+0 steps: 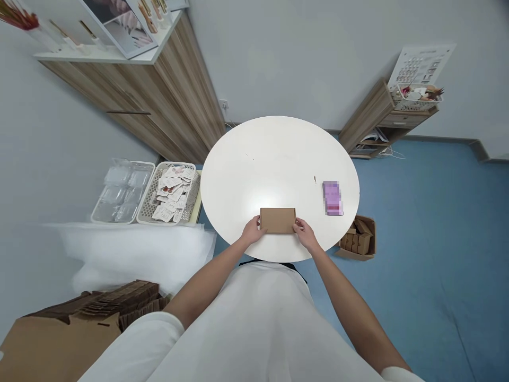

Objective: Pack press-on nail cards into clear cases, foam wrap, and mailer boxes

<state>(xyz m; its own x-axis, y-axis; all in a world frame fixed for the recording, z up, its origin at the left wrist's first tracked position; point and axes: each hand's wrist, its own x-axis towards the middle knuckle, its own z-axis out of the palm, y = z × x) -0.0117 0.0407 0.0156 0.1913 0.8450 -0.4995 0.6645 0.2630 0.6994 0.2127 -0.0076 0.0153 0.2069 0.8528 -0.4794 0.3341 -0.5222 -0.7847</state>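
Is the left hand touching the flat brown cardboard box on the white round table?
Touching. The head view shows the left hand against the left end of the flat brown cardboard box, with no gap visible.

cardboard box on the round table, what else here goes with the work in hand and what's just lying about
In hand:
cardboard box, held at its ends by left hand and right hand
white round table under it

Lying about:
purple packet
basket of cards
clear trays
open carton on the floor
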